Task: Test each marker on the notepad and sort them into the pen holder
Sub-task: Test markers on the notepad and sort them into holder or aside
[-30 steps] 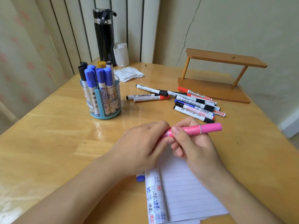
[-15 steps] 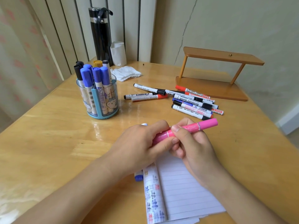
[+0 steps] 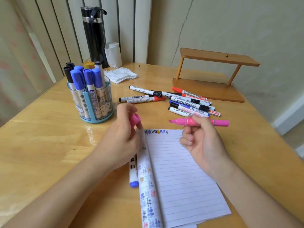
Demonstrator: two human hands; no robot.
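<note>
Testing is beginning: right hand [image 3: 204,142] is pinching the uncapped pink marker [image 3: 185,121], left hand [image 3: 121,140] is gripping its cap [image 3: 134,120]; next is likely lowering the tip onto the notepad [image 3: 177,170].

The white marker with a blue cap [image 3: 133,176] lies half hidden under the left hand [image 3: 121,142], which is blurred and covers part of the small pink plastic cap [image 3: 134,120]; the lined white notepad [image 3: 181,178] runs off the bottom edge

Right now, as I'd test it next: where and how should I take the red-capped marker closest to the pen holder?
I'd pinch the red-capped marker mid-barrel from above, coming from the near side: it lies flat, a black marker lies along its far side, and its near side faces bare table.
</note>
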